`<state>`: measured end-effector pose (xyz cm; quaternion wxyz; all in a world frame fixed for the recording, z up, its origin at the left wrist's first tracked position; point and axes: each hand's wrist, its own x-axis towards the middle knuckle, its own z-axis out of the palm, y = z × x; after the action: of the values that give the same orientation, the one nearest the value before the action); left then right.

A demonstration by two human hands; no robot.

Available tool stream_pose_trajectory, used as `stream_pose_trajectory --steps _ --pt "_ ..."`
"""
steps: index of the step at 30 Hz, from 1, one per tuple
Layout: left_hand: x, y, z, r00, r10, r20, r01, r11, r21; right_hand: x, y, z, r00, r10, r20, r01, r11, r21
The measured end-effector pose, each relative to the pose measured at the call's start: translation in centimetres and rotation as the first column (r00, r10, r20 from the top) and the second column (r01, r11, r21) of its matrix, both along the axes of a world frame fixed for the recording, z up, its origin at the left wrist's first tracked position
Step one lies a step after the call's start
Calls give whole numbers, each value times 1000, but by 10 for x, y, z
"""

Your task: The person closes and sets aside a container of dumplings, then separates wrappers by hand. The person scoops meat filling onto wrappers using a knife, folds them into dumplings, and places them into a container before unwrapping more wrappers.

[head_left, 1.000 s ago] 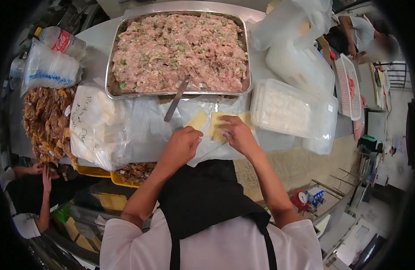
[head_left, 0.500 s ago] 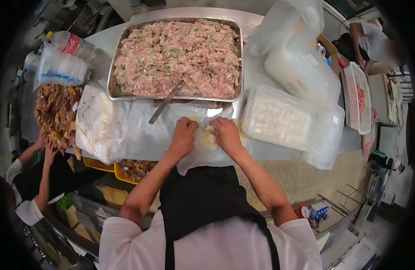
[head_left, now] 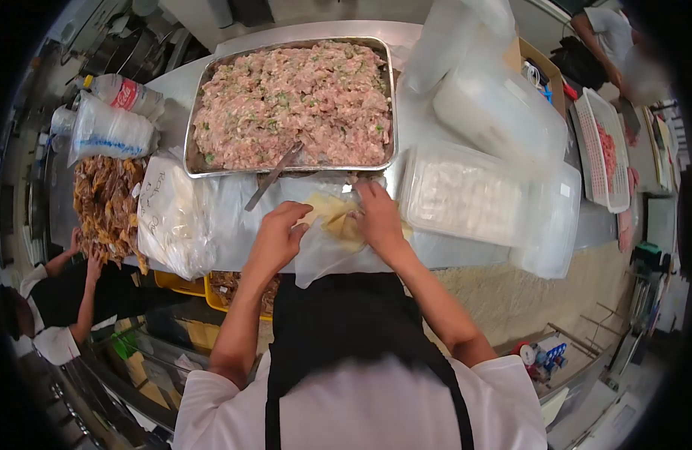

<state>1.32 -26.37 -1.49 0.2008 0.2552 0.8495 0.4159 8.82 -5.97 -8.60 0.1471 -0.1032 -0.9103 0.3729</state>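
Note:
Yellow wrappers lie on a clear plastic sheet near the table's front edge. At their left side is my left hand, its thumb and fingers apart and nothing visible between them. My right hand rests at the right side of the wrappers, fingers bent over them; what its fingertips hold, if anything, is hidden. Beyond both hands stands a metal tray full of minced meat with green bits. A flat metal spatula leans over the tray's front rim, its tip in the meat.
A lidded plastic container with pale pieces sits right of my hands, beside stacked clear containers. On the left are a plastic bag, brown bagged food and a bottle. Other people stand at far left and upper right.
My left hand has moved left off the wrappers and its fingers have spread. My right hand has shifted slightly, and the yellow wrappers now show between the hands. The whole view has also shifted.

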Motion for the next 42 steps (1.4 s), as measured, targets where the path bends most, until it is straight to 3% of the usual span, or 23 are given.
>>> stream_pose_trajectory --steps 1,3,4,6,10,12,13,16,18,19,20,21,22,24,27,31,33,34,37,39,40,41,42 --pt "-5 -2 23 1000 -15 1 15 1000 2 1 -1 5 1000 -15 1 15 1000 2" --pt "-13 -11 58 971 9 -239 23 991 128 4 -3 12 997 71 44 -72 997 37" --pt "-22 -16 65 972 12 -236 20 991 133 6 -9 12 996 72 47 -74 996 42" --pt "-48 -20 71 841 -34 -540 38 999 -4 12 -24 10 949 172 264 -185 982 25" --pt "-62 -26 69 830 -110 -547 60 992 -108 5 -35 -17 991 110 75 -119 986 117" --pt "-44 -27 77 931 -98 -353 131 989 71 10 -25 -11 989 145 5 -145 988 42" --pt "-41 -27 74 932 -102 -347 135 988 75 13 -23 -4 990 141 11 -141 989 44" --pt "-43 -24 63 909 -78 -409 139 983 119 16 -13 17 985 128 -118 -118 989 86" --pt "-63 -20 55 785 -97 -611 86 995 -48 20 -10 25 989 71 -131 -75 997 -27" --pt "-70 -21 48 786 -102 -609 95 995 -44 22 -11 27 990 63 -128 -67 997 -24" --pt "-77 -23 39 810 -192 -554 97 976 -195 24 -12 29 998 -37 56 53 947 -317" --pt "-85 -25 30 830 -268 -488 101 935 -341 24 -11 31 964 -75 255 209 806 -554" --pt "-95 -24 24 830 -262 -492 96 937 -336 24 -9 27 965 -72 252 204 809 -551" --pt "-113 -23 13 903 -312 -296 106 828 -550 28 -7 15 951 0 308 264 513 -817" --pt "-131 -21 2 847 -259 -464 -12 863 -504 35 -10 30 949 -50 312 272 631 -726" --pt "-144 -7 -18 832 -264 -488 9 886 -463 39 -15 59 967 -116 225 247 624 -741" --pt "-144 -4 -9 853 -260 -453 -64 808 -585 36 -11 54 961 -191 200 274 764 -585" --pt "-140 -7 9 850 -270 -453 -54 811 -583 39 -7 57 958 -204 200 284 761 -583" --pt "-131 -30 70 824 -302 -479 17 859 -513 51 3 76 982 -176 63 159 614 -773" --pt "-130 -35 85 859 -222 -461 64 940 -334 52 9 92 913 -229 -337 -293 206 -934" --pt "-128 -35 83 865 -191 -463 63 959 -277 52 15 95 916 -255 -310 -314 26 -949" --pt "-125 -35 79 863 -197 -466 70 959 -276 52 21 87 913 -262 -313 -316 30 -948" --pt "-122 -33 74 896 -156 -416 78 977 -198 53 27 71 923 -346 -172 -221 -108 -969"
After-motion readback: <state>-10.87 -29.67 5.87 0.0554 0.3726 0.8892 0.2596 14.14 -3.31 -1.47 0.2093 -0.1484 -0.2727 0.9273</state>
